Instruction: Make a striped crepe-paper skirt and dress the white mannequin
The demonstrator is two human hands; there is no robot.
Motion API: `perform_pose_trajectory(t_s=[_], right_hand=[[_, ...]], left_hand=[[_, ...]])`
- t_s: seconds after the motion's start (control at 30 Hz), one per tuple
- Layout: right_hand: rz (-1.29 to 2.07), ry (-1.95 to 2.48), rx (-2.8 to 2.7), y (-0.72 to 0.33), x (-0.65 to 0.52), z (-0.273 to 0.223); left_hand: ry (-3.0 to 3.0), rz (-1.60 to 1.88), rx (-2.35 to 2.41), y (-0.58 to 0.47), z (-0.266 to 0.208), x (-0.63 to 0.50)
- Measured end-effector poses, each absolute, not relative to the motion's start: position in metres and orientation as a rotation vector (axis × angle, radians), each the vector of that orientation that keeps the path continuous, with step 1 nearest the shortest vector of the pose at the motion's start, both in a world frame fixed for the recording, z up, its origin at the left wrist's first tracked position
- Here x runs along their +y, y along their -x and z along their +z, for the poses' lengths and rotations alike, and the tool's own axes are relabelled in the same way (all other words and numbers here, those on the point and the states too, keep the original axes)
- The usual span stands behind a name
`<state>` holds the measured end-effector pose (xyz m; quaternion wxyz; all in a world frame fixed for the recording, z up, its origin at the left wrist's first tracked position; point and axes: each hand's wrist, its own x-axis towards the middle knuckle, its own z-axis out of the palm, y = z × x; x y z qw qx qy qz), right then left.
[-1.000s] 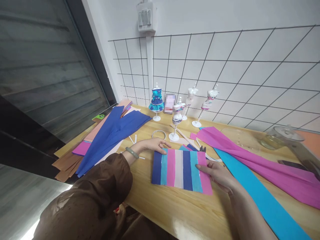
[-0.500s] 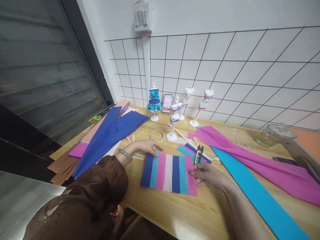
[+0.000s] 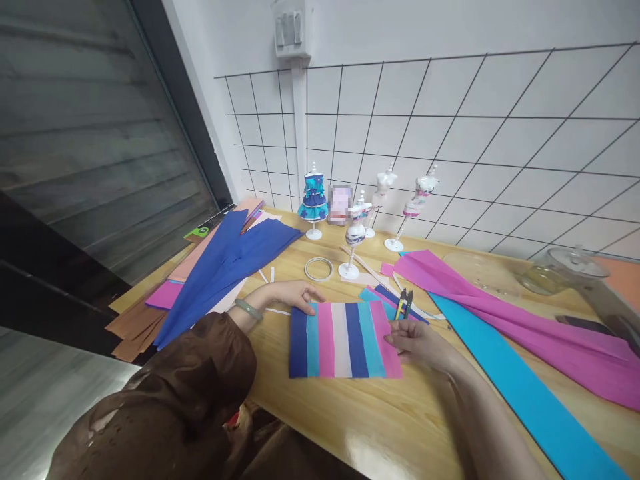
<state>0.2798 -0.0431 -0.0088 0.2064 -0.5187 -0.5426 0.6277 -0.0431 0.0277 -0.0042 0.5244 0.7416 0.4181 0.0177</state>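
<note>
A striped crepe-paper sheet (image 3: 343,343) in dark blue, turquoise, pink and pale bands lies in front of me. At its upper left corner is my left hand (image 3: 295,293), thumb on the paper and index finger stretched out apart from it. My right hand (image 3: 415,340) pinches the pink right edge between thumb and fingers. Just beyond that hand are small yellow-and-black snips (image 3: 404,305), on or beside loose coloured strips (image 3: 375,298). A silvery ring (image 3: 319,269) lies behind the left hand.
Small white dress forms (image 3: 356,233) stand at the back, one wearing a blue ruffled dress (image 3: 313,198). Blue crepe paper (image 3: 215,267) covers a pile at left. Pink paper (image 3: 500,320) crosses a long turquoise strip (image 3: 520,380) at right. A glass teapot (image 3: 560,270) stands far right.
The striped sheet has turned slightly, so its lower edge now runs nearly level. My right hand still grips its edge. The whole view has shifted a little.
</note>
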Motion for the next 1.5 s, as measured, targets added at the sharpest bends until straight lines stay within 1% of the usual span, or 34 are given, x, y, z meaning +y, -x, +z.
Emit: perform_pose_trajectory(t_s=[0.17,0.33,0.53,0.73,0.9,1.1,1.23,1.37,1.5], right_hand=[[1.688,1.386,-1.616,-0.273,-0.041,-0.007],[1.460,1.430,-1.755,-0.266,-0.044,-0.006],[0.919,1.559,-2.011,-0.252,-0.017,-0.010],[0.348,1.565,-2.299,-0.206,0.017,0.013],[0.050,1.522,-2.492,-0.161,0.040,0.020],[-0.122,1.503,-2.557,-0.124,0.055,0.012],[-0.173,1.434,-2.543,-0.122,0.041,0.004],[-0.143,1.341,-2.546,-0.161,0.013,-0.007],[-0.140,1.446,-2.480,-0.226,-0.011,-0.015]], left_hand=[[-1.727,0.057,1.006,0.045,-0.006,0.021],[-1.715,0.087,1.023,0.044,0.003,0.005],[-1.554,0.121,0.996,0.043,0.000,-0.021],[-1.474,0.198,1.016,0.041,-0.015,-0.038],[-1.312,0.317,1.097,0.042,-0.028,-0.034],[-1.289,0.399,1.215,0.044,-0.039,-0.019],[-1.300,0.394,1.295,0.043,-0.038,-0.011],[-1.346,0.351,1.379,0.043,-0.032,-0.010],[-1.403,0.319,1.489,0.046,-0.025,-0.013]])
